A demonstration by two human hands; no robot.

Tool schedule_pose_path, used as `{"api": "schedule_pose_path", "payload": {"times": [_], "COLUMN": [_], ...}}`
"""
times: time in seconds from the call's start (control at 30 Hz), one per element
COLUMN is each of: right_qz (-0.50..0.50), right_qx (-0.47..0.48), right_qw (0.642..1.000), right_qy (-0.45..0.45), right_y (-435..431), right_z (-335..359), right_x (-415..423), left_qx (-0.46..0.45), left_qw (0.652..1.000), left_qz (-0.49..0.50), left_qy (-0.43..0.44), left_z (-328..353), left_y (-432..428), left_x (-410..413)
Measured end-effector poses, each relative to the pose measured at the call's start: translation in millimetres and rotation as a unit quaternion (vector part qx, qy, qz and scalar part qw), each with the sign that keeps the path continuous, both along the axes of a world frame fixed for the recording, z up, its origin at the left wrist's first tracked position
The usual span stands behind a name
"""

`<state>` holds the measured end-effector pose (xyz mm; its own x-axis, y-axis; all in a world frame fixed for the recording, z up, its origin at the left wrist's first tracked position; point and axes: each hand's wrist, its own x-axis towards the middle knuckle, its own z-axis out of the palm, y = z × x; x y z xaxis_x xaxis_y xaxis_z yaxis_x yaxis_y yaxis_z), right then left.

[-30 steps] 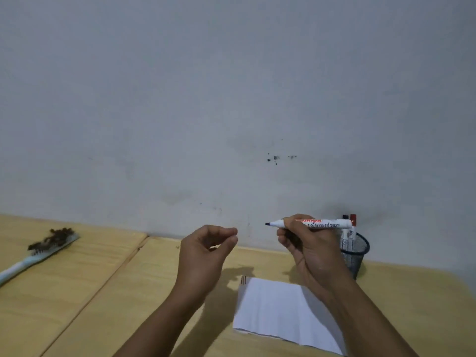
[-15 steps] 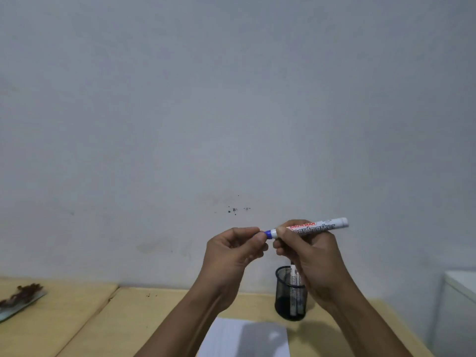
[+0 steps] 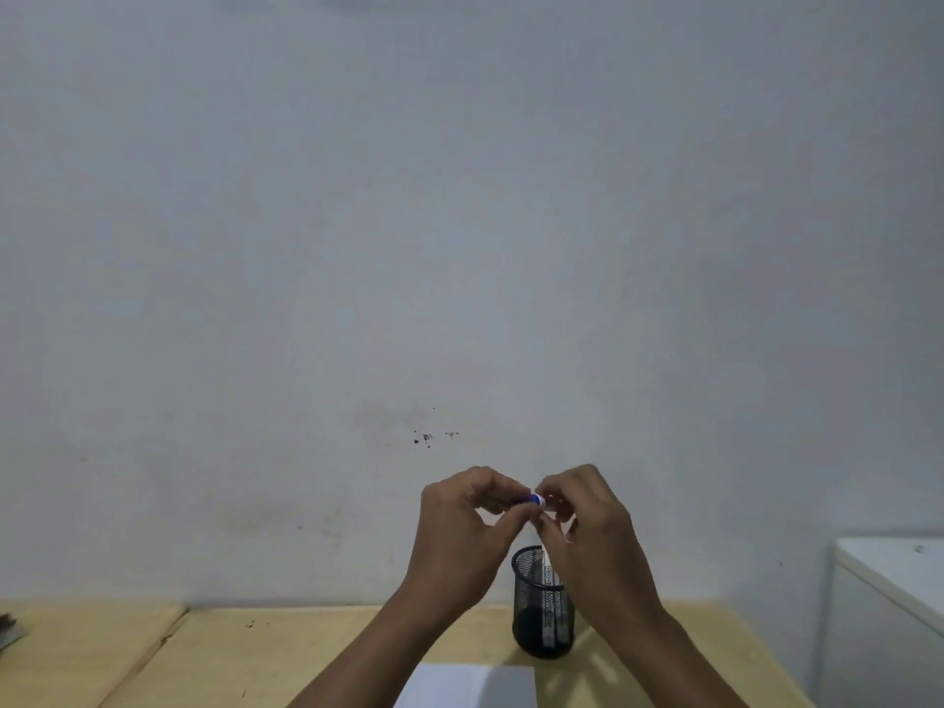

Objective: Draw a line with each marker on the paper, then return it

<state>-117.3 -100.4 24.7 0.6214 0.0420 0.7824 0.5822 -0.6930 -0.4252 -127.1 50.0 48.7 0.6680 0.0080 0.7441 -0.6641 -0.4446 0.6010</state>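
**Marker held between two hands above the pen cup**

Both hands are raised in front of the wall (image 3: 459, 247). A marker (image 3: 538, 500) is pinched between them, and only a small blue and white bit of it can be seen. The left hand (image 3: 467, 534) is closed on the blue end with thumb and fingers. The right hand (image 3: 595, 534) is curled around the rest of the marker, so most of it is hidden. The two hands are almost touching at the fingertips.

Just below the hands, a black mesh cup (image 3: 531, 605) is stood on the yellow worktop (image 3: 255, 656). More markers (image 3: 549, 580) are seen upright inside it. The cup is partly covered by the right wrist.

A white sheet of paper (image 3: 470, 687) is laid flat on the worktop under the arms, near the cup. A white box (image 3: 894, 595) is seen far off to the right of the right hand.
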Motion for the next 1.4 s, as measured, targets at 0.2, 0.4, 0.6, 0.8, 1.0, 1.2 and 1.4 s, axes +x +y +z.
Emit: {"api": "schedule_pose_path", "payload": {"times": [0.2,0.4,0.6,0.8,1.0,1.2,1.4], "right_qz": [0.004,0.000,-0.030,-0.056,-0.090,-0.134,-0.153], "right_qx": [0.108,0.092,0.061,0.039,0.011,-0.015,-0.062], "right_qw": [0.993,0.989,0.980,0.965,0.961,0.959,0.954], "right_qy": [0.049,0.117,0.185,0.252,0.263,0.248,0.250], "right_y": [-29.5,-43.3,-43.7,-39.3,-32.4,-32.6,-31.8], "right_z": [-2.3,-22.5,-45.3,-69.7,-80.9,-79.1,-74.5], "right_x": [39.3,62.1,90.7,113.0,120.1,123.1,120.8], "left_qx": [0.056,0.305,0.366,0.319,0.327,0.338,0.332], "left_qw": [0.997,0.931,0.892,0.905,0.899,0.894,0.893], "left_qz": [0.023,0.060,0.057,0.028,0.012,0.013,0.010], "left_qy": [0.056,0.189,0.258,0.278,0.291,0.294,0.305], "left_z": [-18.6,-63.1,-79.9,-95.7,-101.3,-101.9,-97.9], "left_y": [-5.2,-15.1,-24.7,-25.4,-23.7,-24.3,-25.5], "left_x": [32.2,68.0,99.8,112.8,121.5,122.6,117.8]}}
